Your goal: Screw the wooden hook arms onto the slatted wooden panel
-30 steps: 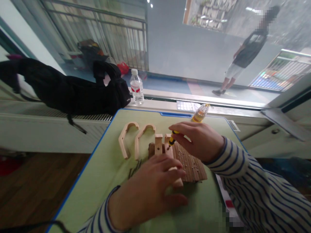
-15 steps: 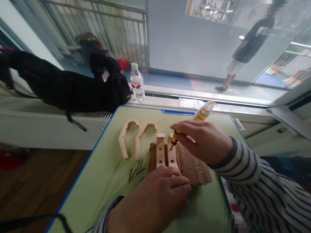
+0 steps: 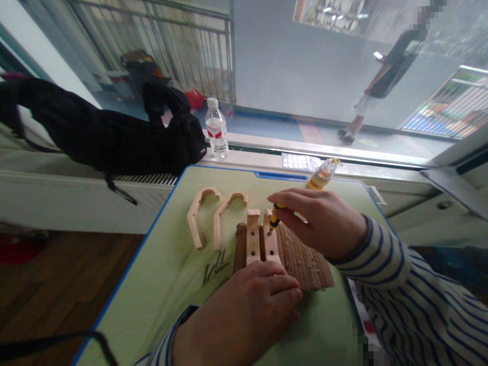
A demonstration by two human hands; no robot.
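My right hand is closed round a small yellow and black screwdriver, its tip set on the right one of two pale wooden blocks. Those blocks lie on a brown slatted wooden board studded with small screws. My left hand lies flat with fingers together on the near end of the blocks and board, pressing them down. Two curved wooden hooks rest to the left. A few dark screws lie loose beside the board.
The green desk has a blue edge. A small amber bottle lies at its far side. On the sill behind are a water bottle and a black bag. A person stands outside the window.
My left hand slid a little nearer along the blocks, uncovering more of them. The right hand stays on the screwdriver at the same block. The view shifted slightly.
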